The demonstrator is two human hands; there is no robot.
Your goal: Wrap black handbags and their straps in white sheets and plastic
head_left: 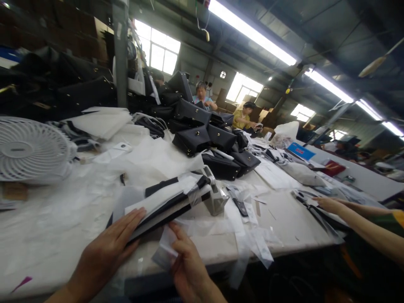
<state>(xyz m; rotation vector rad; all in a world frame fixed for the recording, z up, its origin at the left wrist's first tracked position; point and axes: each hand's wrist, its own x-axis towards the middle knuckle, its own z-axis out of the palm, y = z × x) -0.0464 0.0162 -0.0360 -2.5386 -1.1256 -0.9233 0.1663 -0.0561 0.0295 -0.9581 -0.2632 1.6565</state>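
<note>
My left hand point(109, 248) lies flat with fingers stretched on the near end of a black strap wrapped in white paper point(167, 200), which lies across the white worktable point(284, 219). My right hand point(186, 261) is closed in a pinch on a piece of clear plastic film point(166, 248) just below the strap's near end. The strap's far end rests by a grey metal block point(216, 195).
A white fan point(28, 149) stands at the left. A pile of black handbags point(205, 139) fills the table's middle back. A co-worker's arm point(356, 221) reaches in from the right. Other people sit at the far end. Paper strips hang over the front edge.
</note>
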